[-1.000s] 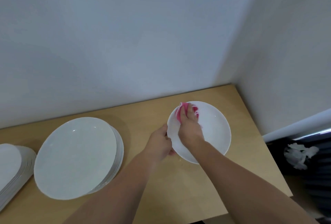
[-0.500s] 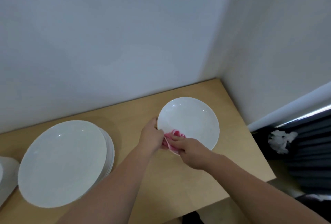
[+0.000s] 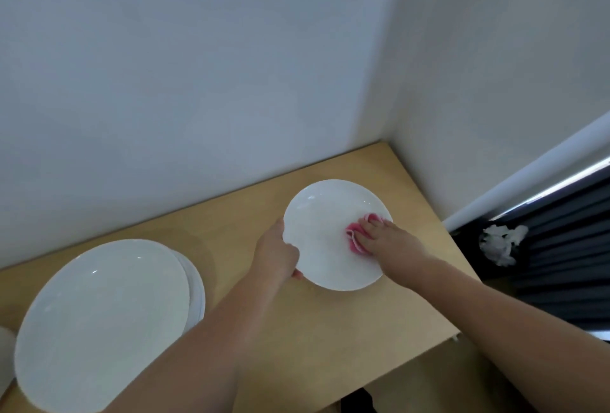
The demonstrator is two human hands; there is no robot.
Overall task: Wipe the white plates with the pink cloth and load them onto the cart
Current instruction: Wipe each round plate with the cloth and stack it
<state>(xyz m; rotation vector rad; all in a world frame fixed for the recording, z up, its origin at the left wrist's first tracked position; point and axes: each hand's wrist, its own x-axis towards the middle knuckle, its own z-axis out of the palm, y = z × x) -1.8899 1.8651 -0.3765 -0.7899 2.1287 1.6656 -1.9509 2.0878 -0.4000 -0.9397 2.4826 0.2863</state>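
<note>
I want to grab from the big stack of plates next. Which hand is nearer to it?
Left. The left hand grips the small plate's rim on the side toward the stack of plates; the right hand is farther off.

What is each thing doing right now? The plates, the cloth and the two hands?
small white plate: tilted, held at its left rim.
pink cloth: bunched, pressed onto that plate.
left hand: gripping the rim.
right hand: pressing the cloth down.
stack of big plates: resting on the table, untouched.
</note>
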